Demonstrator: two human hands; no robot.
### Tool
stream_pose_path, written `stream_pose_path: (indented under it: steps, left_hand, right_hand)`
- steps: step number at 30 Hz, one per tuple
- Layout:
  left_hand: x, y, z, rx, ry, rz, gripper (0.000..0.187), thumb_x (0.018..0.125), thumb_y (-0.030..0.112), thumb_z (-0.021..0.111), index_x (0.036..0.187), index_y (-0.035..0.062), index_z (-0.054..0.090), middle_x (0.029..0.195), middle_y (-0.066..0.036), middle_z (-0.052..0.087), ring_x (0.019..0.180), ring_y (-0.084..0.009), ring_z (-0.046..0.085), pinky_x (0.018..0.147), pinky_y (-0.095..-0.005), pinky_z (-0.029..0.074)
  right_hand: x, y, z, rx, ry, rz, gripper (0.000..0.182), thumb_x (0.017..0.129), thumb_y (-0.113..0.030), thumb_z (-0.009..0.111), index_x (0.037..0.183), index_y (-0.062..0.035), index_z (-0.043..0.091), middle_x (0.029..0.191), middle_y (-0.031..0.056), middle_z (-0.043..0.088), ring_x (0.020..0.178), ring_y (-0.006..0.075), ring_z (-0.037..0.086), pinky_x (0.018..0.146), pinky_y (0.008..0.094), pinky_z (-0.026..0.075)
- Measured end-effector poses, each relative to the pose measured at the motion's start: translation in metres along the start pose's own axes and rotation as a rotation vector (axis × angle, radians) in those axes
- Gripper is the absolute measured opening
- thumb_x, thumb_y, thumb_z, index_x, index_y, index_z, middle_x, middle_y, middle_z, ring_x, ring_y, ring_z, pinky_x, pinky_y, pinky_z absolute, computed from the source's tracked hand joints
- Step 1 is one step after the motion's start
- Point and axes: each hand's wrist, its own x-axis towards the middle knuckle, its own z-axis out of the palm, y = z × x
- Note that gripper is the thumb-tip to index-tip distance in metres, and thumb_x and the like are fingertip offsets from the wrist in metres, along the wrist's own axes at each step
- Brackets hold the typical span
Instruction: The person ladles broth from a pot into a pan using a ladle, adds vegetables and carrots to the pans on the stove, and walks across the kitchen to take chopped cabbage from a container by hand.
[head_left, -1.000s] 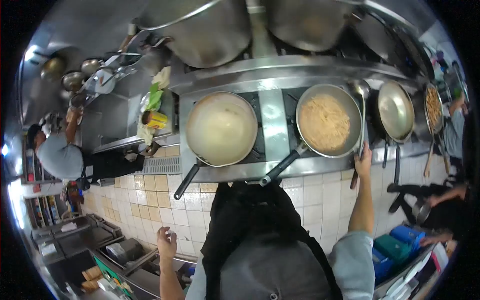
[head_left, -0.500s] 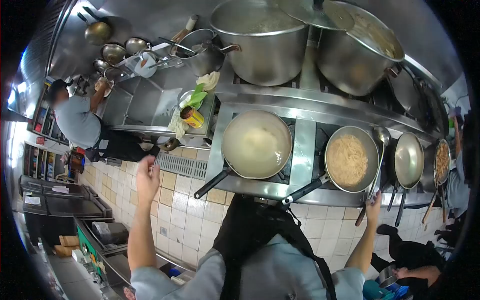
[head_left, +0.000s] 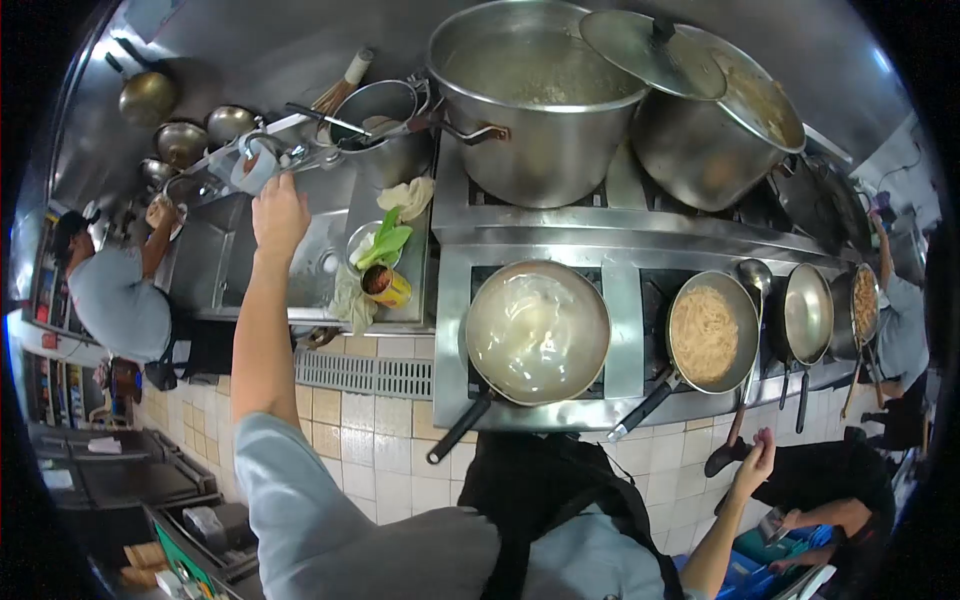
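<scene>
Stainless-steel stove top [head_left: 620, 330] fills the centre, with a round steel pan of pale liquid [head_left: 537, 331] at six o'clock and a steel pan of noodles [head_left: 712, 332] at four o'clock. Left hand [head_left: 279, 214] stretches out on a straight arm toward ten o'clock, fingers loosely open, just below a small white cup [head_left: 250, 168] on the steel sink ledge [head_left: 300, 160]. Right hand [head_left: 755, 462] hangs empty at five o'clock, fingers curled, beside a dark ladle handle [head_left: 728, 450].
</scene>
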Motion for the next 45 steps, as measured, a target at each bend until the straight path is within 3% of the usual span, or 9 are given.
stream_pose_path:
  steps: [7, 9, 11, 21, 23, 25, 31, 39, 45]
  left_hand:
    - [0.064, -0.037, 0.105, 0.205, 0.143, 0.196, 0.043, 0.089, 0.027, 0.065, 0.125, 0.0060, 0.056, 0.122, -0.016, 0.062, 0.116, -0.0329, 0.062, 0.093, -0.0478, 0.049]
    - [0.078, -0.031, 0.108, 0.201, -0.345, 0.008, 0.042, 0.094, 0.025, 0.057, 0.133, 0.0114, 0.052, 0.123, -0.017, 0.061, 0.111, -0.0366, 0.064, 0.096, -0.0505, 0.049]
    - [0.087, -0.030, 0.106, 0.218, -0.388, 0.056, 0.038, 0.096, 0.023, 0.053, 0.133, 0.0134, 0.052, 0.123, -0.017, 0.061, 0.108, -0.0359, 0.066, 0.089, -0.0494, 0.053]
    - [0.022, -0.071, -0.033, -0.068, -0.076, -0.248, 0.049, 0.097, 0.013, 0.050, 0.146, 0.0133, 0.045, 0.136, -0.022, 0.056, 0.111, -0.0428, 0.062, 0.089, -0.0484, 0.052]
    - [-0.017, -0.092, -0.039, -0.241, 0.262, 0.035, 0.038, 0.103, 0.017, 0.048, 0.140, 0.0071, 0.052, 0.112, -0.023, 0.067, 0.099, -0.0371, 0.066, 0.084, -0.0432, 0.052]
    - [-0.071, -0.086, -0.073, -0.553, -0.009, -0.200, 0.037, 0.106, 0.018, 0.046, 0.140, 0.0053, 0.050, 0.081, -0.008, 0.060, 0.067, -0.0141, 0.057, 0.061, -0.0289, 0.047]
    - [-0.209, 0.003, -0.150, -0.817, -0.228, -0.168, 0.037, 0.107, 0.017, 0.044, 0.141, 0.0038, 0.049, 0.075, 0.007, 0.045, 0.057, -0.0010, 0.037, 0.049, -0.0185, 0.029]
    - [-0.288, 0.108, -0.145, -0.611, -0.501, 0.098, 0.049, 0.099, 0.006, 0.051, 0.147, 0.0087, 0.043, 0.076, -0.024, 0.063, 0.060, -0.0392, 0.061, 0.057, -0.0459, 0.047]
    - [-0.320, 0.159, -0.116, -0.353, -0.734, 0.130, 0.058, 0.097, 0.006, 0.051, 0.151, 0.0048, 0.031, 0.072, -0.025, 0.063, 0.066, -0.0446, 0.063, 0.061, -0.0524, 0.049]
  right_hand:
    - [-0.096, -0.051, 0.013, -0.075, -0.040, 0.033, 0.027, 0.102, -0.005, 0.049, 0.126, -0.0002, 0.061, 0.107, 0.0056, 0.066, 0.082, 0.0071, 0.060, 0.066, 0.0209, 0.048]
    - [-0.106, -0.062, 0.015, -0.114, -0.099, 0.071, 0.027, 0.101, -0.001, 0.049, 0.124, 0.0007, 0.062, 0.106, 0.0064, 0.067, 0.079, 0.0082, 0.060, 0.066, 0.0226, 0.049]
    - [-0.113, -0.076, 0.018, -0.135, -0.144, 0.106, 0.027, 0.099, 0.002, 0.049, 0.124, 0.0021, 0.061, 0.109, 0.0082, 0.067, 0.080, 0.0107, 0.061, 0.070, 0.0248, 0.051]
    - [-0.083, -0.120, 0.075, -0.145, -0.144, -0.137, 0.023, 0.098, 0.002, 0.051, 0.117, 0.0030, 0.064, 0.101, 0.0081, 0.068, 0.077, 0.0115, 0.062, 0.070, 0.0246, 0.051]
    - [-0.086, -0.126, 0.077, -0.143, -0.147, -0.085, 0.022, 0.099, 0.001, 0.050, 0.116, 0.0034, 0.065, 0.099, 0.0078, 0.068, 0.076, 0.0118, 0.062, 0.070, 0.0248, 0.051]
    - [-0.082, -0.113, 0.080, -0.038, -0.150, -0.012, 0.022, 0.099, 0.001, 0.050, 0.115, 0.0037, 0.065, 0.099, 0.0080, 0.068, 0.075, 0.0115, 0.063, 0.070, 0.0248, 0.052]
    - [-0.066, -0.111, 0.089, 0.123, -0.128, 0.018, 0.023, 0.101, -0.001, 0.050, 0.118, 0.0040, 0.064, 0.100, 0.0082, 0.068, 0.074, 0.0095, 0.061, 0.068, 0.0241, 0.051]
    - [-0.063, -0.099, 0.073, 0.205, -0.093, -0.065, 0.022, 0.099, 0.001, 0.049, 0.115, 0.0043, 0.064, 0.103, 0.0102, 0.069, 0.072, 0.0108, 0.062, 0.068, 0.0242, 0.051]
    - [-0.079, -0.061, 0.051, 0.214, -0.132, -0.040, 0.023, 0.100, 0.001, 0.049, 0.117, 0.0048, 0.063, 0.104, 0.0103, 0.069, 0.072, 0.0116, 0.064, 0.066, 0.0237, 0.052]
